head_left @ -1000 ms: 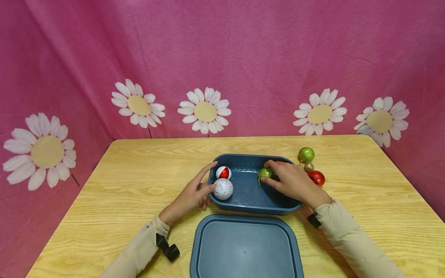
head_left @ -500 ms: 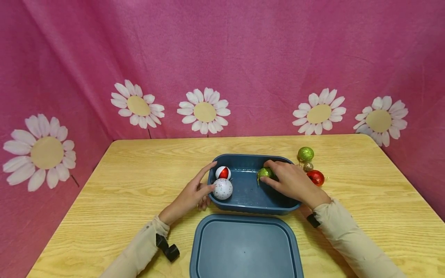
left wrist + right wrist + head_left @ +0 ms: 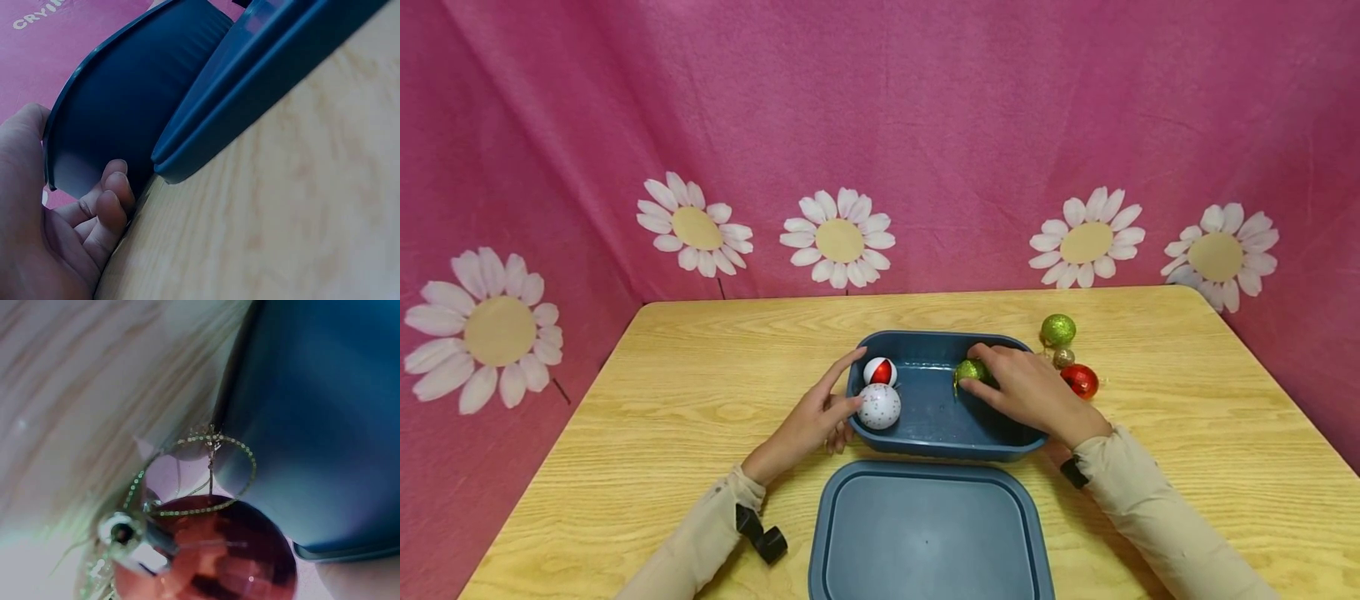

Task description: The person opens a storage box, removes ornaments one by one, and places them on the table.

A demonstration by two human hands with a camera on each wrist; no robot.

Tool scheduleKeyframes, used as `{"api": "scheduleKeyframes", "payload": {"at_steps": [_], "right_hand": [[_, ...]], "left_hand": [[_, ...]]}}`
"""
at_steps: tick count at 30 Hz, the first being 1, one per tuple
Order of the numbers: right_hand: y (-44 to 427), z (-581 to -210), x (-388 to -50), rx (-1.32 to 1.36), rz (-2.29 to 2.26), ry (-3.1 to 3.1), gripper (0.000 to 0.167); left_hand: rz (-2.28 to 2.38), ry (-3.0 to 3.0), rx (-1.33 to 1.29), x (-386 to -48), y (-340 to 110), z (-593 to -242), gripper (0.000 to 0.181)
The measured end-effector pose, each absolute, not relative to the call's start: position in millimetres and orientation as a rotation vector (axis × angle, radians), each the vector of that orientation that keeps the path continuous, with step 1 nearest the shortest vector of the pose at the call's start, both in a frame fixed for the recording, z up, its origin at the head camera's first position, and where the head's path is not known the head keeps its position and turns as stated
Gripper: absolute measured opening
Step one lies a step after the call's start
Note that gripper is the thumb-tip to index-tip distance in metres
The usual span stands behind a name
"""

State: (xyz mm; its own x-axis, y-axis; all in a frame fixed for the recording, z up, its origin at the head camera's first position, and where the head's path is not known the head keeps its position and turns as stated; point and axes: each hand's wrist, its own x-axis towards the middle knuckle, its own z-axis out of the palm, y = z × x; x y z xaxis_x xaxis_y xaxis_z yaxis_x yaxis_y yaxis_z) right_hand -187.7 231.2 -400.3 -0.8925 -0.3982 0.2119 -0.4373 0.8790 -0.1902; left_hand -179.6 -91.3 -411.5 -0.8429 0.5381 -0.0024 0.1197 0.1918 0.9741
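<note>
A dark blue plastic box (image 3: 940,451) stands on the table. My left hand (image 3: 805,423) grips its left end; in the left wrist view, curled fingers (image 3: 111,212) lie against the outer wall. Inside that end sit a white speckled ball ornament (image 3: 882,408) and a red-and-white ball ornament (image 3: 880,372). With fingertips inside the right part of the box, my right hand (image 3: 1033,392) holds a green glitter ball ornament (image 3: 971,375), partly hidden by the fingers. The right wrist view shows a red ball ornament (image 3: 219,550) close up, outside the box.
Right of the box, another green glitter ornament (image 3: 1058,330), a small gold one (image 3: 1063,358) and the red one lie on the wooden table (image 3: 1210,417). A blue-grey lid (image 3: 928,533) lies in front of the box. Behind the table hangs a pink curtain (image 3: 955,150).
</note>
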Motion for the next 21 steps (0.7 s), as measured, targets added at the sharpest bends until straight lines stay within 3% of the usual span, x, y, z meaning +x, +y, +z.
{"api": "scheduleKeyframes", "payload": {"at_steps": [10,15,21], "right_hand": [[233.5,-397.3,-187.7,0.649,0.57,-2.881,0.041],[238.2,-381.2,-185.7,0.651,0.873,-2.84,0.039],[258.7,-358.8,-187.8,0.617,0.841,-2.8,0.042]], "left_hand": [[1.691,2.121,0.621,-179.3,-91.8,-413.8,0.062],[1.688,2.119,0.624,-178.9,-92.1,-412.8,0.062],[1.696,2.119,0.636,-179.9,-92.1,-411.7,0.062]]}}
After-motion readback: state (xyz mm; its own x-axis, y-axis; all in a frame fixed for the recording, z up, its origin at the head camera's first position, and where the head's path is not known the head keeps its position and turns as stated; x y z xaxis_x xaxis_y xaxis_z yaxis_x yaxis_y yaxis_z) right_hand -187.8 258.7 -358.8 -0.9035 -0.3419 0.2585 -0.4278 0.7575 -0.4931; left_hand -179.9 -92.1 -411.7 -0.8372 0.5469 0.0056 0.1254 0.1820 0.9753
